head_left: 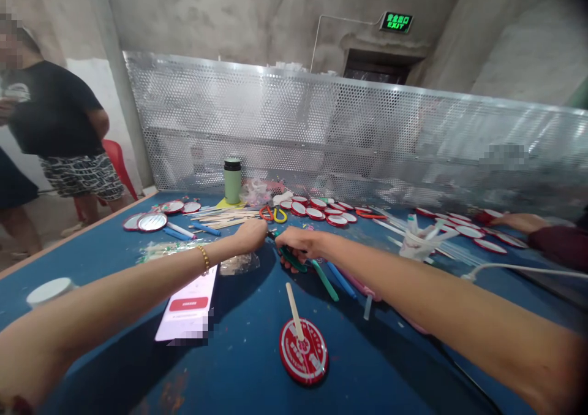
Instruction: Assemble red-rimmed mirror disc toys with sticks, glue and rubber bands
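Observation:
My right hand point(296, 243) is closed around a green-handled cutting tool point(293, 260), either pliers or scissors; its dark jaws point left. Close to those jaws is my left hand point(253, 236), with its fingers curled together; whatever they hold is hidden. Nearer to me, a round red disc point(304, 363) with white print lies on the table, and a flat wooden stick point(293, 308) rests across it. Just beyond my hands are scissors with orange and yellow handles point(274, 214). A green pen-like stick point(326, 280) and a blue one point(341, 279) lie under my right wrist.
A lit phone point(190, 308) lies beneath my left forearm. Wooden sticks point(225, 217), red-rimmed round mirrors point(316, 213) and a green bottle point(232, 182) line the back. On the right stand a cup of pens point(416, 243), a white cable point(519, 268) and another person's hand point(521, 222).

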Demonstrator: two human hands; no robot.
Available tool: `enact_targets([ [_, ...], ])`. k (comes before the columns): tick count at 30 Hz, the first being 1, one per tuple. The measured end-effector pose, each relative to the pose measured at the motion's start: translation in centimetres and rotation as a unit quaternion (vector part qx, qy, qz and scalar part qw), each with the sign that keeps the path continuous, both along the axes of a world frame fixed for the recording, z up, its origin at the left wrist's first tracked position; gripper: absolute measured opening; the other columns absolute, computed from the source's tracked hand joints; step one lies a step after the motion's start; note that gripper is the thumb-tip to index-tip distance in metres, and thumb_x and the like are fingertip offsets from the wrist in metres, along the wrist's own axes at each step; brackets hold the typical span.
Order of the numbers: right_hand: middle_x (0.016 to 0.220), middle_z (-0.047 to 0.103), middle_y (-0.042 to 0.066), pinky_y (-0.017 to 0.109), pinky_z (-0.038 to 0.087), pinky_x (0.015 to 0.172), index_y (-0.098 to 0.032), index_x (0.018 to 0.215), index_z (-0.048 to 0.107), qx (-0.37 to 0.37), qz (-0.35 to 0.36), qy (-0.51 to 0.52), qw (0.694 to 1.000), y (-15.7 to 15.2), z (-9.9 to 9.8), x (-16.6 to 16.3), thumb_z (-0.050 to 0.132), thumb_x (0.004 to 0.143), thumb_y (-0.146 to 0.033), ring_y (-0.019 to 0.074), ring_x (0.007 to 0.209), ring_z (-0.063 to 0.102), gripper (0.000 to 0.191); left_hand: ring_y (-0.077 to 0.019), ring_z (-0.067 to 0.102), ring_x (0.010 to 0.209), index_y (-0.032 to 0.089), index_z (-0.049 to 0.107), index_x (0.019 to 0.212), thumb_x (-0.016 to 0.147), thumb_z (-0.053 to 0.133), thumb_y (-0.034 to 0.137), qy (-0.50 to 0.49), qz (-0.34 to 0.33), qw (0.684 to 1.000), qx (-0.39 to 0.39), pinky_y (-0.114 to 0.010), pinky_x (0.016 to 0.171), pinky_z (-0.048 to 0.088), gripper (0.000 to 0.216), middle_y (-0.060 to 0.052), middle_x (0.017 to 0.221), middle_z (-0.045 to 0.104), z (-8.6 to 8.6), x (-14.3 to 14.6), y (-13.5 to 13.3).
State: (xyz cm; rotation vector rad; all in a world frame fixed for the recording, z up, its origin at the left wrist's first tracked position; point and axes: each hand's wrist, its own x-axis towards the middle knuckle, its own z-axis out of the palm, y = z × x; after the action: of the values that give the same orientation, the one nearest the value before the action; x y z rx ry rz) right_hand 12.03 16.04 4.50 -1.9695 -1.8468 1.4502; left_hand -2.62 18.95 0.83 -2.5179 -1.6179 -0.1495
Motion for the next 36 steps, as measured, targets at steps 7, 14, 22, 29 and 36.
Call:
enact_targets([
  [7, 0.056, 0.063, 0.003, 0.025, 0.054, 0.050, -0.015, 0.075, 0.054, -0.040, 0.003, 0.002, 0.999, 0.4, 0.0, -0.1, 0.047, 0.095, -0.029, 0.0155, 0.050, 0.063, 0.025, -0.0283, 0.071, 0.095, 0.010, 0.074, 0.090, 0.081, 0.052, 0.009, -0.007, 0.010, 1.000, 0.004, -0.031, 0.080, 0.053, 0.023, -0.021, 0.092, 0.074, -0.1, 0.1, -0.3],
  [14, 0.049, 0.060, 0.002, 0.025, 0.053, 0.046, -0.013, 0.073, 0.055, -0.018, 0.014, -0.011, 1.000, 0.6, -0.5, -0.4, 0.047, 0.094, -0.023, 0.0142, 0.040, 0.058, 0.025, -0.0273, 0.070, 0.098, 0.009, 0.074, 0.095, 0.081, 0.051, 0.005, 0.003, 0.012, 1.000, -0.006, -0.031, 0.083, 0.053, 0.027, -0.021, 0.091, 0.074, 0.2, 0.1, -0.9],
  [22, 0.049, 0.060, 0.003, 0.025, 0.053, 0.045, -0.014, 0.069, 0.055, -0.018, 0.024, 0.016, 0.999, 0.5, -0.3, 0.3, 0.050, 0.090, -0.021, 0.0156, 0.045, 0.060, 0.022, -0.0264, 0.070, 0.098, 0.010, 0.074, 0.094, 0.082, 0.058, 0.009, 0.018, 0.006, 1.000, -0.015, -0.031, 0.088, 0.053, 0.020, -0.020, 0.091, 0.074, 0.8, 0.5, -1.1],
  [29, 0.050, 0.061, 0.003, 0.023, 0.052, 0.044, -0.014, 0.069, 0.054, -0.018, 0.028, 0.025, 0.999, 1.0, -0.8, 0.4, 0.049, 0.090, -0.020, 0.0138, 0.041, 0.059, 0.022, -0.0278, 0.069, 0.100, 0.008, 0.072, 0.094, 0.084, 0.052, 0.006, 0.029, -0.005, 0.999, -0.016, -0.033, 0.086, 0.054, 0.022, -0.021, 0.099, 0.073, 1.6, 0.6, -1.4],
  [36, 0.045, 0.058, 0.000, 0.022, 0.051, 0.043, -0.014, 0.070, 0.054, 0.006, 0.017, 0.034, 0.999, 0.7, -1.0, 0.5, 0.056, 0.088, -0.024, 0.0123, 0.037, 0.056, 0.021, -0.0267, 0.069, 0.099, 0.008, 0.072, 0.094, 0.084, 0.054, 0.008, 0.028, -0.009, 0.999, -0.013, -0.031, 0.087, 0.053, 0.021, -0.020, 0.096, 0.073, 1.8, 1.0, -1.9],
])
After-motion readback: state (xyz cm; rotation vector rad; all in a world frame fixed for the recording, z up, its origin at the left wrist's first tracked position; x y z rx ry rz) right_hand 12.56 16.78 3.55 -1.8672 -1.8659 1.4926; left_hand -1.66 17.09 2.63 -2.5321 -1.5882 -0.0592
